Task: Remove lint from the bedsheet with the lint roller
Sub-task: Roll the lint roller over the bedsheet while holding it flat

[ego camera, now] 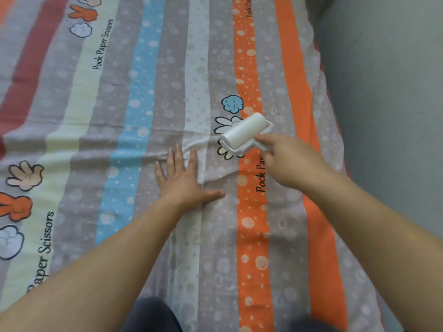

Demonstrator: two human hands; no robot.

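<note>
A striped bedsheet [153,97] in grey, blue, orange, cream and red, printed with hand cartoons and "Pock Paper Scissors", covers the bed. My right hand [290,161] grips the handle of a white lint roller [244,131], with the index finger stretched along the handle. The roller's white drum lies on the sheet at the edge of an orange stripe, just below a blue fist print. My left hand [184,178] presses flat on the sheet to the left of the roller, fingers spread. Small folds of cloth run between my left hand and the roller.
The bed's right edge [335,130] drops to a grey floor [388,92]. A red mattress edge shows under the sheet along that side. My knees in dark trousers [151,315] rest at the bottom of the view.
</note>
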